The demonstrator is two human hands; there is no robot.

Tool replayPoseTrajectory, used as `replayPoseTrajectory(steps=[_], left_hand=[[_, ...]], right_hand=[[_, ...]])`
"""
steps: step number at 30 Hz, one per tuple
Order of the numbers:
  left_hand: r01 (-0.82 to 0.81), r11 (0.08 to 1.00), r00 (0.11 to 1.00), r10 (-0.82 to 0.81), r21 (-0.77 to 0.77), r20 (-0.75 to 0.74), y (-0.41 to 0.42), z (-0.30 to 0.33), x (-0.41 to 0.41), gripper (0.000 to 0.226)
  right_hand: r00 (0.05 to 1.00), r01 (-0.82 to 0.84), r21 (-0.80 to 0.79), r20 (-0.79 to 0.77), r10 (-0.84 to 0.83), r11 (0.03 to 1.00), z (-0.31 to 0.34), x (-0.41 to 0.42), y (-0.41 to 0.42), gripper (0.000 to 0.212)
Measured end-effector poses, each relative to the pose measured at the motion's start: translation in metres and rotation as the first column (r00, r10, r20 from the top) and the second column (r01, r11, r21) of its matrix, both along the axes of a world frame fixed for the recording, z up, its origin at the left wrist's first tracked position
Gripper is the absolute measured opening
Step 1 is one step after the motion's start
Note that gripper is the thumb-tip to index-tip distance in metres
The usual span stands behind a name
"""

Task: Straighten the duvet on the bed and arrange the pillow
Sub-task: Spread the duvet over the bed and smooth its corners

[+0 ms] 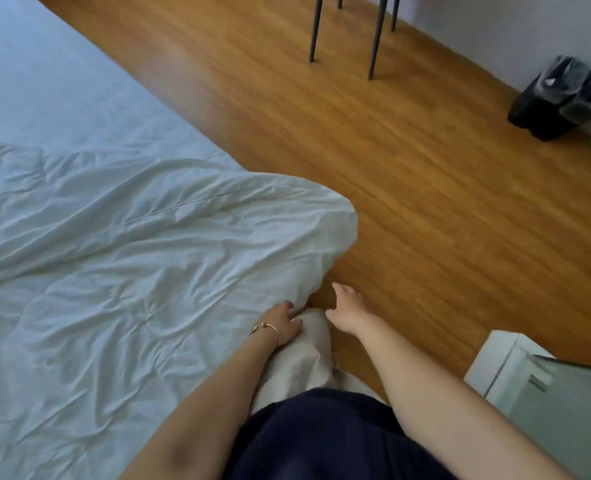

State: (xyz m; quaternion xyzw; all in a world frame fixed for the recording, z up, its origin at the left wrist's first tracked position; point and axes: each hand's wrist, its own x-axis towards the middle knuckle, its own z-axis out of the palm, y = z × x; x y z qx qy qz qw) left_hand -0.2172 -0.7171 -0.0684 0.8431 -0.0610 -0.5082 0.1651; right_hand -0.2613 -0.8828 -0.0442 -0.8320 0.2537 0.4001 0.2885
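Note:
A wrinkled white duvet [121, 265] covers the near part of the bed, and one corner bulges over the bed's right edge above the floor. Bare mattress sheet [45, 81] shows beyond it at the upper left. My left hand [282, 322], a thin bracelet on its wrist, grips the duvet's hanging edge near that corner, fingers curled into the cloth. My right hand [344, 311] hovers just right of it over the floor, fingers spread and holding nothing. No pillow is in view.
Wooden floor [408, 185] runs along the bed's right side. Dark chair or table legs [377, 39] stand at the top. A black lined waste bin [560, 98] sits by the wall at the right. A white cabinet [529, 386] stands at the lower right.

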Motion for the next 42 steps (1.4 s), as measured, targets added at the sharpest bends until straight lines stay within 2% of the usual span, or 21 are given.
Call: replayPoseTrajectory(steps=[4, 7, 13, 17, 23, 27, 29, 31, 34, 38, 42], left_hand=[[0.057, 0.998, 0.998, -0.057, -0.004, 0.011, -0.067, -0.018, 0.069, 0.056], [0.089, 0.996, 0.996, -0.089, -0.004, 0.030, -0.108, -0.019, 0.114, 0.055], [0.007, 1.000, 1.000, -0.007, -0.021, 0.008, -0.169, -0.015, 0.190, 0.052], [-0.154, 0.987, 0.988, 0.153, -0.041, -0.024, -0.211, -0.043, 0.238, 0.046], [-0.401, 0.912, 0.902, 0.409, 0.086, -0.137, -0.266, -0.069, 0.322, 0.045], [-0.641, 0.758, 0.751, 0.652, 0.120, -0.107, -0.289, -0.050, 0.391, 0.050], [-0.745, 0.663, 0.661, 0.749, 0.080, -0.054, -0.291, -0.037, 0.426, 0.050], [-0.832, 0.553, 0.553, 0.833, 0.037, 0.000, -0.283, -0.026, 0.459, 0.049], [-0.919, 0.393, 0.394, 0.915, 0.020, 0.083, -0.254, -0.017, 0.504, 0.046], [-0.966, 0.240, 0.250, 0.961, 0.094, 0.115, -0.193, -0.010, 0.555, 0.041], [-0.994, 0.073, 0.085, 0.984, 0.083, 0.157, -0.113, 0.003, 0.621, 0.046]], right_hand=[[0.998, 0.015, 0.100, -0.056, -0.009, 0.995, -0.010, 0.049, -0.056, 0.061], [0.996, 0.025, 0.054, -0.090, -0.020, 0.998, -0.005, 0.091, -0.105, 0.060], [0.982, -0.012, -0.005, -0.189, 0.011, 1.000, 0.005, 0.176, -0.195, 0.063], [0.970, -0.195, 0.022, -0.143, 0.196, 0.981, -0.028, 0.245, -0.233, 0.052], [0.856, -0.470, 0.103, -0.190, 0.481, 0.877, -0.076, 0.400, -0.270, 0.060], [0.776, -0.623, 0.015, -0.112, 0.620, 0.782, -0.064, 0.521, -0.282, 0.059], [0.730, -0.680, -0.015, -0.104, 0.675, 0.733, -0.057, 0.573, -0.273, 0.058], [0.645, -0.761, -0.005, -0.109, 0.756, 0.649, -0.053, 0.622, -0.250, 0.056], [0.502, -0.863, 0.017, -0.093, 0.860, 0.505, -0.049, 0.689, -0.195, 0.054], [0.317, -0.949, -0.002, -0.024, 0.948, 0.317, -0.032, 0.770, -0.099, 0.052], [0.117, -0.993, -0.004, 0.088, 0.989, 0.118, -0.003, 0.841, 0.004, 0.054]])
